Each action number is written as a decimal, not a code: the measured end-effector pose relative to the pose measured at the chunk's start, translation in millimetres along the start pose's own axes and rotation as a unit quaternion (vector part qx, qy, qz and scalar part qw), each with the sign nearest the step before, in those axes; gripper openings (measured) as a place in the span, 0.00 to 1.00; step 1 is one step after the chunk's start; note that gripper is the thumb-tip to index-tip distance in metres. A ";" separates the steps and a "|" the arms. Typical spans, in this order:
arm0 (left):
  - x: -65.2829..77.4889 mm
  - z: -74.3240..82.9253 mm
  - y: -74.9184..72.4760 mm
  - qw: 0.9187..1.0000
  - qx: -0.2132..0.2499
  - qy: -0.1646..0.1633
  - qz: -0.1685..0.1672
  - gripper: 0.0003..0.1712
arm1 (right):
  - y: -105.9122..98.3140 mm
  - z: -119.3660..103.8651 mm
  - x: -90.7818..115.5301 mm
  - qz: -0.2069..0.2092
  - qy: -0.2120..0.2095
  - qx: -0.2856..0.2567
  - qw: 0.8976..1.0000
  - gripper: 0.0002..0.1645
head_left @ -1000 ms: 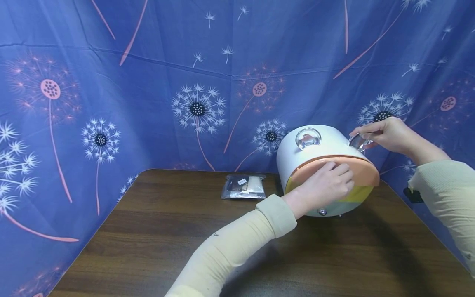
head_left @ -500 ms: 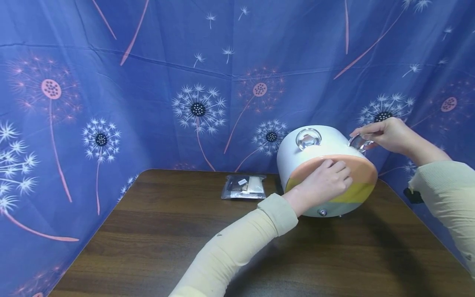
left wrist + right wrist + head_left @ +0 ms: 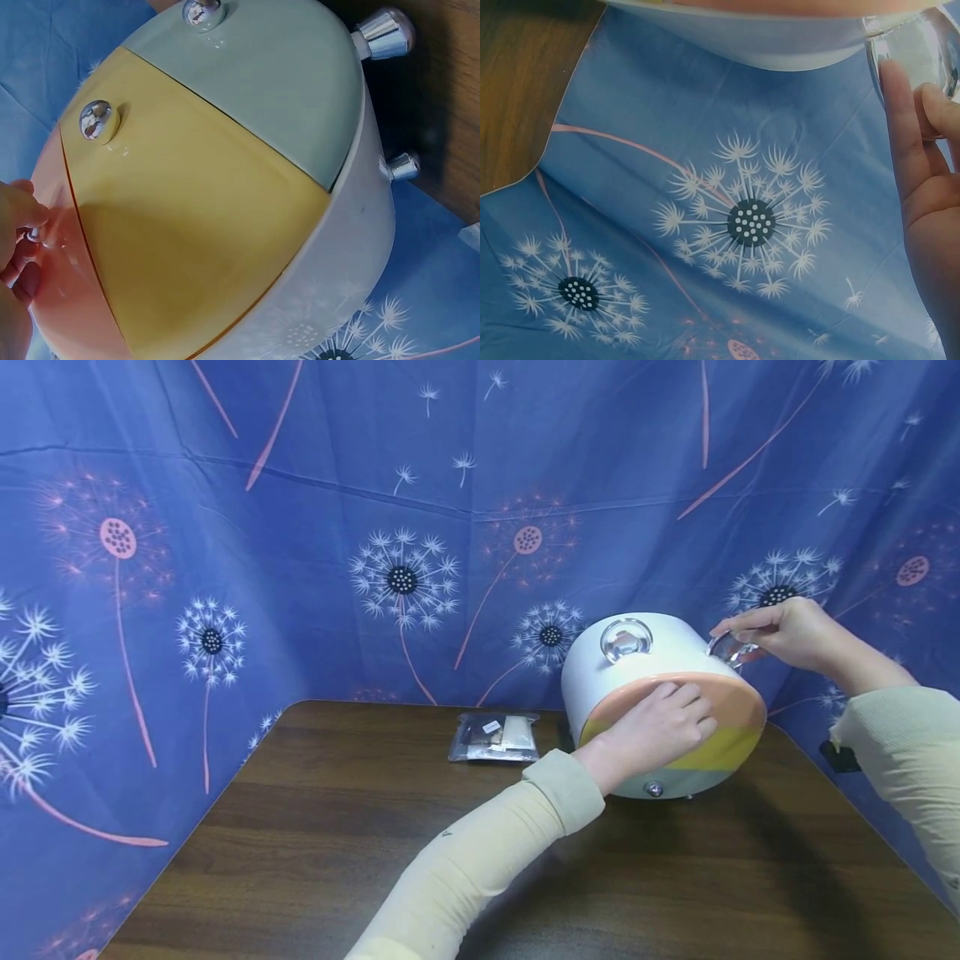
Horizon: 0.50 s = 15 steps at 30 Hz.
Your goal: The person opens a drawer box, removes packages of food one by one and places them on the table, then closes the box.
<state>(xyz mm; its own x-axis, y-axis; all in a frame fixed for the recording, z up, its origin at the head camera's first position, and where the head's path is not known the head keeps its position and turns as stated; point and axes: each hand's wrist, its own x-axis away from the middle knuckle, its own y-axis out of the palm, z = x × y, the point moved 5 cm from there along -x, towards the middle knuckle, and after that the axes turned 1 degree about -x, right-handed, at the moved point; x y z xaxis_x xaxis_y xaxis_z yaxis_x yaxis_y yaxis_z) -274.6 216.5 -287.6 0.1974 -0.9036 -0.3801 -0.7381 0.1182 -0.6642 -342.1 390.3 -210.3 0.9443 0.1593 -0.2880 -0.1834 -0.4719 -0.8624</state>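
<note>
A white round drawer box (image 3: 675,647) stands at the table's back right, with an orange drawer front (image 3: 731,697), a yellow one (image 3: 202,202) and a grey-green one (image 3: 277,82). My left hand (image 3: 663,731) reaches across the orange front. In the left wrist view its fingers pinch that drawer's small chrome knob (image 3: 33,234), mostly hidden by them. My right hand (image 3: 798,635) holds the right-hand chrome ring (image 3: 727,647) on top of the box, thumb and fingers on its rim. A matching chrome ring (image 3: 626,641) on the left is untouched. All three drawer fronts lie flush.
A flat clear plastic packet (image 3: 495,737) lies left of the box on the brown wooden table (image 3: 315,827). Behind hangs a blue dandelion-print cloth (image 3: 300,568). Chrome feet (image 3: 386,34) stick out under the box.
The orange drawer front stood slightly out from the box a second ago; it has gone back flush with my left hand on it. My right hand has kept its hold on the ring.
</note>
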 end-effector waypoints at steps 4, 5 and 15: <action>2.9 -0.1 1.1 1.000 0.015 0.000 0.005 0.17 | 1.1 0.4 -0.8 -0.008 0.001 -0.007 1.000 0.16; 4.5 0.0 1.1 1.000 0.016 0.000 0.011 0.17 | 1.2 0.7 -0.9 -0.007 0.003 -0.006 1.000 0.16; 19.1 10.5 7.1 0.996 -0.027 0.013 0.085 0.19 | -0.2 0.0 0.2 0.001 -0.003 -0.009 1.000 0.16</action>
<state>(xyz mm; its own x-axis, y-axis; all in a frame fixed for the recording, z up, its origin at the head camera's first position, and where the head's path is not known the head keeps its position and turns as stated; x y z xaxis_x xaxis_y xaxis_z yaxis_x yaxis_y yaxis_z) -269.3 204.4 -306.3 0.0504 -0.8829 -0.4669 -0.7929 0.2489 -0.5562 -341.9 390.4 -210.2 0.9423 0.1640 -0.2920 -0.1799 -0.4875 -0.8544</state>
